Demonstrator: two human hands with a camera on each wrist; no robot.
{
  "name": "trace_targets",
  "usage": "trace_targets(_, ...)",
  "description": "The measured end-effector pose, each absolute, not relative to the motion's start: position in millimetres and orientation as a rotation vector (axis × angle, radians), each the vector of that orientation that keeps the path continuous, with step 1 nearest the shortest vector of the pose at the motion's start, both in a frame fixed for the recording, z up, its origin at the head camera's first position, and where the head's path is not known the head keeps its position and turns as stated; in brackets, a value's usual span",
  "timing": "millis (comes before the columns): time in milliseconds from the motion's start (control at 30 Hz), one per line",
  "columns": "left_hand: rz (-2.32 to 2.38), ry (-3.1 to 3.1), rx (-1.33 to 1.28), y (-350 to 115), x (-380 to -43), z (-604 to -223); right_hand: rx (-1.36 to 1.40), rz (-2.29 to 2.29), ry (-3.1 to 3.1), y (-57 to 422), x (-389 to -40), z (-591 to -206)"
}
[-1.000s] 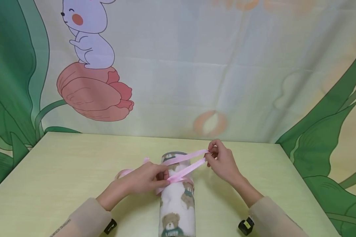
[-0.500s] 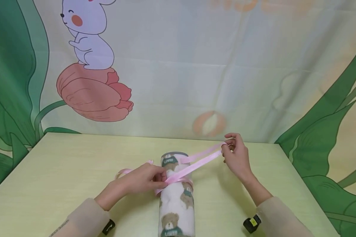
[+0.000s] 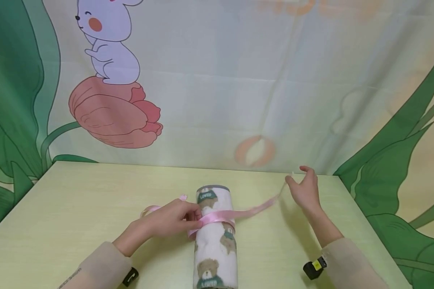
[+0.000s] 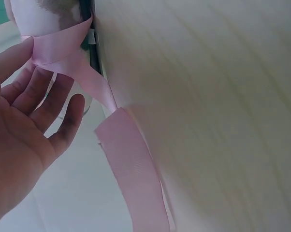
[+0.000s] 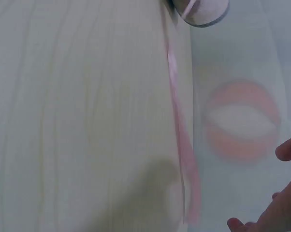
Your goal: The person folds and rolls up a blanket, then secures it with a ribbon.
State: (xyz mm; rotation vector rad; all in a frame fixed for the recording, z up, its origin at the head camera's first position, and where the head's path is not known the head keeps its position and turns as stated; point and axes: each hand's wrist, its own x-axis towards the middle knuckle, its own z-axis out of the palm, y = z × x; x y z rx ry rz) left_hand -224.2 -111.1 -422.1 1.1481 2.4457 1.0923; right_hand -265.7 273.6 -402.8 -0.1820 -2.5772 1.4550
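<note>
A white roll (image 3: 215, 249) printed with brown teddy bears lies on the table, pointing away from me. Pink satin ribbon (image 3: 217, 217) goes round its middle. On the roll's left side my left hand (image 3: 175, 218) pinches the ribbon between thumb and forefinger, its other fingers loosely bent, as the left wrist view shows. To the right, the ribbon's tail (image 5: 177, 96) trails loose over the table. My right hand (image 3: 305, 190) is beyond that tail, with thumb and fingers spread apart; the right wrist view shows no ribbon in it. The ribbon's underside is hidden.
More pink ribbon (image 3: 152, 209) curls on the table behind my left hand, partly covered by it. The pale yellow table (image 3: 94, 192) ends at a cartoon-printed cloth backdrop (image 3: 202, 100). A black wrist device (image 3: 314, 268) sits at my right cuff.
My right hand has moved right, drawing out the looped ribbon, then let it go; the tail has dropped toward the table. My left hand has kept its pinch at the same place.
</note>
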Motion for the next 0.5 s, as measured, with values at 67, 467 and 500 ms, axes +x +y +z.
trace_targets(67,1.090,2.451,1.143,-111,-224,-422,-0.099,1.395,-2.628,270,-265,-407)
trace_targets(467,1.178,2.429,1.116,-109,-227,-422,1.002,1.092,-2.723,190,-239,-414)
trace_targets(500,1.185,2.428,1.110,-109,-227,-422,1.056,1.086,-2.716,185,-237,-413)
